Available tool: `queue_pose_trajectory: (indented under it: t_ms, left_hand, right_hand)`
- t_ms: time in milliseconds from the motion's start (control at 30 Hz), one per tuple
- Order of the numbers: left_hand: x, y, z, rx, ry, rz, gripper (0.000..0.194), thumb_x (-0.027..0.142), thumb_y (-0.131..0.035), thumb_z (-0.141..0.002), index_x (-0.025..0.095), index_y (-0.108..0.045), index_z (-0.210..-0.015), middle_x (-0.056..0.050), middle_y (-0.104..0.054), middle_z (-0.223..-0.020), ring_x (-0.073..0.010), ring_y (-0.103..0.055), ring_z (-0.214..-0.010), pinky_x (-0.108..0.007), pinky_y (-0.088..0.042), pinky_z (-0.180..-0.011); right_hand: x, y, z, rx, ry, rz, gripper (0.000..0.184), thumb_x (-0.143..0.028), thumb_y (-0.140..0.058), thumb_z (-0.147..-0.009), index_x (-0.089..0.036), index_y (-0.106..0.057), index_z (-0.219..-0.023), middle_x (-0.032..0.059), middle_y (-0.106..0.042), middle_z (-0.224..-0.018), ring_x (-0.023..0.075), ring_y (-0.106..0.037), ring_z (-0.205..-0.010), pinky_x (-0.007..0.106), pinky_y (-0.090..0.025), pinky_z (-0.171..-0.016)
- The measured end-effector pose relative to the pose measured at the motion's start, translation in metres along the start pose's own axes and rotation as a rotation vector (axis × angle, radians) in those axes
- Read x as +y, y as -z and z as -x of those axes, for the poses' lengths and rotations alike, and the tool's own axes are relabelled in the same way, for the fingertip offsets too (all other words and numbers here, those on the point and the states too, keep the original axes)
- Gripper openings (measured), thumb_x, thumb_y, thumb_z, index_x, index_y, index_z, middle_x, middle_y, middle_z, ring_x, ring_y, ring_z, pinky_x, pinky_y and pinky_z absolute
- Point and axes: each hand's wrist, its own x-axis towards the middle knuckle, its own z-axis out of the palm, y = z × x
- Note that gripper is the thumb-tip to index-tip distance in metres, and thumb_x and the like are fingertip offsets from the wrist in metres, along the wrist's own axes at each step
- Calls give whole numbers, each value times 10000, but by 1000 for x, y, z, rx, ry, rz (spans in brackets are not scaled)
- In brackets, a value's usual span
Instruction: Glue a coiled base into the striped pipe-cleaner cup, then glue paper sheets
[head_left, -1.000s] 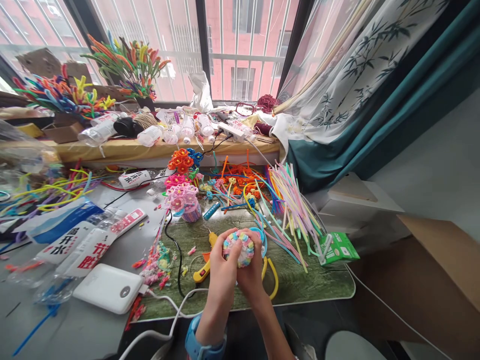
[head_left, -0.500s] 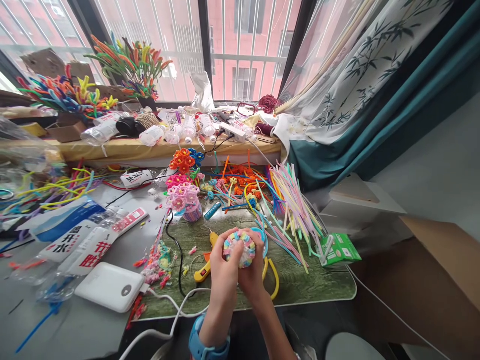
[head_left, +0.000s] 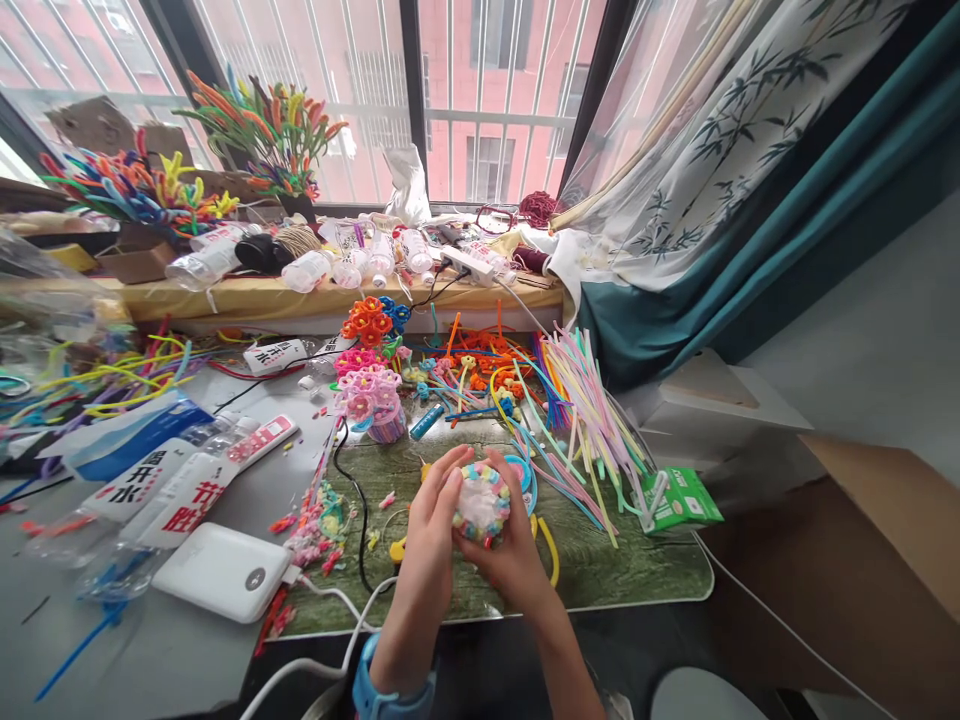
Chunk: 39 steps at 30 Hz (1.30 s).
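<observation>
Between my two hands is a small round pot wrapped in pastel pipe cleaners (head_left: 481,502), with a pale, see-through middle facing up. My left hand (head_left: 424,540) closes round its left side, the thumb along the rim. On the other side my right hand (head_left: 517,555) grips it, fingers curled over the edge and thumb underneath. A yellow glue gun (head_left: 397,551) lies mostly hidden behind my left hand. Just right of the pot, a light-blue ring-shaped thing (head_left: 531,497) and a curved yellow strip (head_left: 553,550) rest on the green mat (head_left: 630,575).
Pastel pipe cleaners (head_left: 581,400) lie piled at the right, near a green packet (head_left: 682,498). Pipe-cleaner flowers in a pot (head_left: 386,422) stand behind. A white power bank (head_left: 220,572) with its cable, plastic bottles (head_left: 180,500) and a black cord (head_left: 352,500) are at left.
The pot has turned a little in my hands, baring more of its pale middle. My left thumb has moved off the middle to the rim, and my left forearm has shifted left.
</observation>
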Motion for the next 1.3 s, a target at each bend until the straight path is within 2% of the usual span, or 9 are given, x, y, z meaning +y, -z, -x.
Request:
queue_pose_trajectory:
  t_ms: [67, 167, 267, 367, 467, 567, 667, 833, 1300]
  left_hand:
    - [-1, 4, -1, -27, 21, 55, 497, 492, -664, -818, 223, -655, -1236, -110, -615, -1388, -291, -529, -1326, -361, -462, -1049]
    - [-6, 6, 0, -51, 43, 94, 524, 483, -678, -814, 227, -645, -1270, -111, -621, -1386, -299, -532, -1329, -393, -438, -1095]
    - [-10, 8, 2, -80, 21, 63, 569, 459, -724, -783, 210, -646, -1289, -118, -654, -1341, -309, -544, -1316, -407, -422, -1116]
    - [-9, 10, 3, -90, 4, 44, 605, 444, -753, -759, 196, -646, -1300, -123, -669, -1318, -320, -579, -1271, -415, -442, -1094]
    - [-4, 11, 2, -105, 7, 17, 561, 440, -742, -771, 187, -673, -1267, -119, -691, -1282, -318, -613, -1220, -404, -470, -1056]
    - [0, 8, 3, -114, 4, -27, 527, 449, -731, -780, 175, -696, -1229, -122, -698, -1267, -314, -629, -1186, -378, -502, -1002]
    - [0, 3, 5, -82, -18, -97, 526, 440, -743, -769, 178, -698, -1223, -115, -695, -1273, -310, -639, -1165, -355, -519, -960]
    - [0, -5, 8, -32, -60, -128, 448, 388, -726, -782, 199, -717, -1189, -90, -696, -1279, -299, -609, -1223, -344, -477, -1022]
    - [-14, -8, 0, 32, -52, -98, 351, 327, -714, -748, 180, -760, -1064, -97, -744, -1159, -281, -668, -1102, -323, -514, -921]
  right_hand:
    - [-2, 2, -3, 79, 27, 52, 726, -321, -814, -687, -281, -445, -1311, 74, -498, -1325, 278, -506, -1247, 466, -447, -1057]
    - [-2, 0, -9, 224, 79, 149, 644, -354, -817, -675, -271, -471, -1213, 53, -521, -1191, 267, -537, -1130, 475, -463, -996]
    - [-4, -4, -10, 282, 88, 190, 626, -373, -802, -686, -267, -459, -1198, 54, -502, -1180, 262, -537, -1107, 474, -474, -972]
    - [-7, -5, -6, 233, 69, 159, 647, -345, -795, -695, -267, -437, -1228, 65, -501, -1218, 255, -551, -1128, 448, -494, -970]
    - [-8, -1, -1, 152, 45, 114, 687, -299, -792, -705, -275, -405, -1273, 78, -521, -1277, 244, -583, -1140, 400, -522, -949]
    - [-6, 4, 1, 110, 61, 158, 740, -282, -809, -684, -274, -410, -1307, 83, -551, -1283, 258, -604, -1131, 404, -531, -939]
    - [-3, 4, 1, 119, 149, 253, 711, -282, -808, -680, -262, -460, -1299, 87, -563, -1271, 287, -580, -1167, 456, -502, -987]
    - [-2, -1, 1, 184, 250, 337, 577, -270, -756, -746, -260, -476, -1251, 84, -543, -1243, 289, -535, -1217, 485, -467, -1020]
    - [17, -2, 0, 210, 292, 338, 549, -253, -742, -768, -261, -471, -1245, 89, -537, -1239, 295, -525, -1231, 519, -448, -1037]
